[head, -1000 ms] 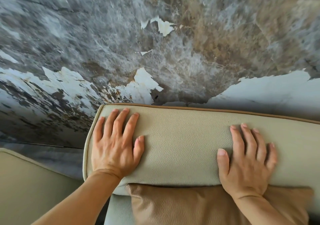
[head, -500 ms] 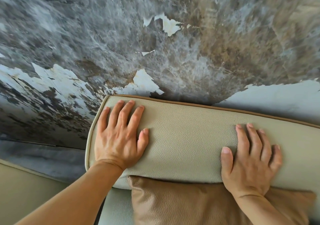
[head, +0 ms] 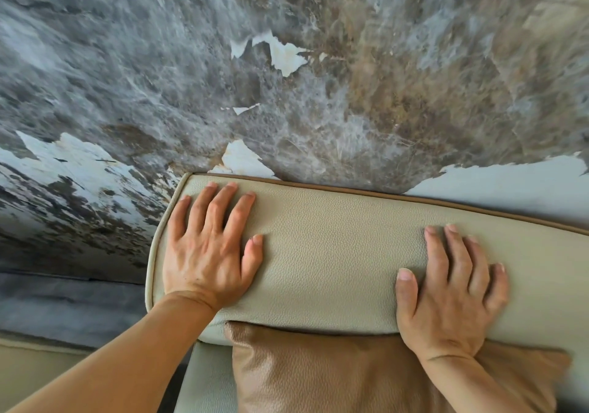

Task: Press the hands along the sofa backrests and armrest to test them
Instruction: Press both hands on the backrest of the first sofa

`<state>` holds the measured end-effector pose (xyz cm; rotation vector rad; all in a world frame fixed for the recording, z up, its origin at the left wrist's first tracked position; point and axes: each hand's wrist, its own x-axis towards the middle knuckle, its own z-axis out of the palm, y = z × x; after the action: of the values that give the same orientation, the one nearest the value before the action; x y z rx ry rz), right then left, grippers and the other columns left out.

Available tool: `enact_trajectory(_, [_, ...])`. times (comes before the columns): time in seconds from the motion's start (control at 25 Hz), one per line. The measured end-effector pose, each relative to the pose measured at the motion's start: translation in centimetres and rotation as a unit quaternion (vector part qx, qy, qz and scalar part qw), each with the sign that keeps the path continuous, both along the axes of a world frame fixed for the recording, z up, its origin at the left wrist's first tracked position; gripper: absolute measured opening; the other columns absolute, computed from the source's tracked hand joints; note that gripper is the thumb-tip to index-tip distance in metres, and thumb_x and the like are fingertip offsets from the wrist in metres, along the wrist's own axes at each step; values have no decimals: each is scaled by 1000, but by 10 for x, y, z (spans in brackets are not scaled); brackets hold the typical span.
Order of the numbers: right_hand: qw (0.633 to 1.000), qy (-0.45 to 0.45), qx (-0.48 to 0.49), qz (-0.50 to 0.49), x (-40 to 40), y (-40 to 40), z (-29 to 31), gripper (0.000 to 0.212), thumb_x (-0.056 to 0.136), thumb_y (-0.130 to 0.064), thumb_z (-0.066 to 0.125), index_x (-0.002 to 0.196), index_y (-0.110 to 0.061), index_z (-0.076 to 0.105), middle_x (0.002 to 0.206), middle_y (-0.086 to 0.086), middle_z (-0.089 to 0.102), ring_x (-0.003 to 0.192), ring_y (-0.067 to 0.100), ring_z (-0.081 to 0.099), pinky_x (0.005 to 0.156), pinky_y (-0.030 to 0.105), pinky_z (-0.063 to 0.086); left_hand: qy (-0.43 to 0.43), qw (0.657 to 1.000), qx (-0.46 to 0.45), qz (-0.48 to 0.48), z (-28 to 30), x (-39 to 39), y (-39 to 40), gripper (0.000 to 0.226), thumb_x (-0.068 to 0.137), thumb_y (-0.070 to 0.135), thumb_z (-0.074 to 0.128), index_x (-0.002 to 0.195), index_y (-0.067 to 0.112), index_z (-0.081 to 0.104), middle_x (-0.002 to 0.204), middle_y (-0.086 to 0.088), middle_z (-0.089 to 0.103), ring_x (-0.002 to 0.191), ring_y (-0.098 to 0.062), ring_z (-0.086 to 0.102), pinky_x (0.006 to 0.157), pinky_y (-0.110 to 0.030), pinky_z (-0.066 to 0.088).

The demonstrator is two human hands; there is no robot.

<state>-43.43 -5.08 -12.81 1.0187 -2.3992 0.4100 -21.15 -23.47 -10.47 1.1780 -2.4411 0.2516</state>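
Left hand (head: 207,253) has slid slightly right along backrest (head: 334,253); right hand (head: 449,298) unmoved; both spread flat, pressing; armrest untested.

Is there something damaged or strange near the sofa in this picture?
Yes. The marble-patterned wall covering behind the beige backrest is peeling: torn flakes curl off, and white patches show through. The sofa leather looks intact.

Wall (head: 318,100) behind: grey-brown marbled covering, peeling. White bare patches at lower left (head: 73,164), centre (head: 240,161), lower right (head: 497,183); 1 curled flake higher up (head: 283,54). Tan leather cushion (head: 334,377) at bottom, pebbled grain, upper edge tucked under beige upholstery.
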Motion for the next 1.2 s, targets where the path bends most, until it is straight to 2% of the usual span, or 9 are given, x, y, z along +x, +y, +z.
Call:
enact_trajectory(0.32, [1000, -6, 9, -5, 2, -1, 3, 64, 91, -54, 21, 142, -18, 38, 148, 9, 41, 138, 33, 31, 114, 55, 13, 9, 1000, -2, -14, -1, 1, 0, 59, 88, 47, 34, 132, 12, 51, 137, -14, 53, 130, -36, 43, 107, -57, 31])
enact_trajectory(0.48, [999, -31, 29, -14, 9, -1, 7, 63, 90, -51, 26, 142, -19, 39, 149, 8, 41, 138, 30, 32, 115, 53, 12, 20, 1000, 9, -20, -5, 3, -3, 58, 88, 48, 32, 132, 13, 49, 137, -14, 51, 130, -36, 41, 109, -56, 27])
enact_trajectory(0.56, [996, -55, 69, -22, 13, 0, 17, 64, 89, -51, 25, 144, -20, 37, 152, 6, 38, 140, 28, 29, 115, 53, 12, 23, 999, 24, -29, -6, 5, -4, 57, 88, 48, 33, 131, 15, 47, 136, -13, 50, 131, -35, 39, 110, -54, 23])
enact_trajectory(0.68, [978, -127, 153, -58, 31, 11, 40, 68, 91, -58, 7, 151, -28, 15, 161, -3, 15, 147, 20, 10, 119, 48, 4, 8, 996, 77, -48, 4, 8, -1, 57, 90, 49, 29, 133, 16, 46, 140, -12, 48, 134, -34, 35, 113, -53, 19])
enact_trajectory(0.76, [965, -173, 178, -87, 56, 22, 50, 68, 89, -60, -2, 151, -32, -1, 162, -7, 0, 148, 17, -3, 119, 46, -4, -31, 989, 136, -56, 15, 14, -1, 62, 94, 54, 15, 143, 21, 35, 152, -7, 35, 143, -29, 21, 117, -51, 13])
enact_trajectory(0.88, [957, -195, 194, -91, 103, 38, 87, 68, 86, -59, -6, 149, -33, -13, 162, -7, -10, 147, 16, -12, 116, 46, -12, -83, 969, 217, -83, 44, 35, 0, 76, 84, 61, -10, 151, 28, 5, 162, 1, 5, 148, -20, -5, 120, -46, 1])
enact_trajectory(1.0, [955, -198, 199, -96, 141, 52, 137, 68, 86, -60, -6, 148, -34, -17, 161, -7, -17, 147, 16, -16, 115, 47, -15, -105, 976, 168, -96, 86, 80, 12, 71, 85, 60, -15, 149, 29, -13, 162, 0, -9, 147, -21, -14, 120, -45, -5])
enact_trajectory(1.08, [957, -195, 193, -91, 160, 59, 168, 69, 86, -60, -4, 149, -33, -15, 161, -6, -16, 147, 17, -15, 115, 48, -15, -102, 979, 148, -97, 118, 110, 25, 72, 85, 60, -11, 149, 28, -9, 162, -2, -2, 148, -22, -7, 120, -47, -4])
enact_trajectory(1.2, [961, -189, 187, -81, 192, 79, 226, 69, 88, -60, -2, 150, -32, -12, 161, -5, -15, 147, 18, -14, 117, 50, -11, -95, 982, 139, -89, 178, 156, 51, 76, 87, 60, 1, 152, 23, 13, 160, -5, 16, 147, -26, 11, 119, -50, 6])
